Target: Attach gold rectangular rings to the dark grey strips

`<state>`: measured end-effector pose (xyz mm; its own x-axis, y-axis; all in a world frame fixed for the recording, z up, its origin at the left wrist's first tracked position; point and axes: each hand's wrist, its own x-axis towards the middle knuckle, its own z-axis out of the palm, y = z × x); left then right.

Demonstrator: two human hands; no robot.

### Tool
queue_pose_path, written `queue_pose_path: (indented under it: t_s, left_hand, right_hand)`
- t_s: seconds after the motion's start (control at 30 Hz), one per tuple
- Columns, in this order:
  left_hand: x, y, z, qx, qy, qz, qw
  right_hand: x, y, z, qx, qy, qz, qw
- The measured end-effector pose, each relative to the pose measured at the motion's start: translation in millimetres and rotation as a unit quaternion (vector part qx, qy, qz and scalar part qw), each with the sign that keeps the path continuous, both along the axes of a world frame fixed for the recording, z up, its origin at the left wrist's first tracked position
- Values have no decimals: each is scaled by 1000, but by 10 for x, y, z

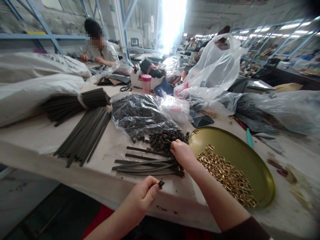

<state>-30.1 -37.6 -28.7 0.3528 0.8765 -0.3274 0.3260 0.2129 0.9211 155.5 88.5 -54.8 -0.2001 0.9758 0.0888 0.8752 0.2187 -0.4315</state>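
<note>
My left hand [140, 198] is closed at the table's front edge. The end of a dark strap [161, 183] pokes out between its thumb and index finger; the rest of this strap is hidden in the hand. My right hand [183, 154] reaches to the near right side of a pile of small dark loops [162, 140], fingers pinched together; whatever they hold is hidden. Below it lie several dark straps [142, 163], some with gold buckles at their right ends. Gold buckles [225, 173] are heaped on a gold oval tray [265, 176] beside my right forearm.
Bundled dark strips [82, 136] lie on the left beside white sacks [37, 90]. Behind the loops is a clear plastic bag [142, 113] full of dark pieces. A phone [203, 121], scissors [126, 88] and a pink-lidded jar [146, 83] stand farther back. Another person [100, 50] sits across.
</note>
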Motion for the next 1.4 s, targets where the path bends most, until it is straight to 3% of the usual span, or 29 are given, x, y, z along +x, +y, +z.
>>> queue_pose_path:
  t_s: [0.13,0.2,0.27,0.33,0.4,0.47,0.7,0.77,0.87,0.93,1.13,1.27,1.4]
  left_hand:
    - [-4,4,53,8,-3,11,1000]
    - [-1,17,117,31,6,17,999]
    - [16,33,192,61,17,20,998]
    - [43,41,255,90,29,19,995]
    - [69,32,291,115,40,14,992]
    - [82,6,295,137,54,7,989]
    - [64,-118,228,161,138,5,977]
    - [69,-140,222,163,163,5,973]
    - [84,-153,230,159,204,6,966]
    - [92,-150,243,154,213,-5,965]
    - [105,-138,241,139,163,-14,977]
    - [110,-155,229,139,67,3,988]
    - [93,-161,250,132,34,14,991]
  right_hand:
    - [37,-171,133,7,44,3,999]
    - [29,-356,200,-26,138,10,990]
    - [-7,-577,256,-99,305,22,947]
    - [-60,-793,302,-170,456,29,873]
    - [-108,-963,335,-218,523,27,824]
    - [-137,-1072,352,-251,537,20,805]
    - [-173,-1200,329,-260,518,-9,815]
    - [-189,-1239,326,-206,480,-16,853]
    - [-201,-1312,327,-65,378,1,924]
    - [-200,-1354,318,-15,342,18,939]
    - [-224,-1355,244,-104,422,-2,901]
    - [-279,-1318,184,-86,441,3,893]
    - [-316,-1345,160,-67,442,-1,894]
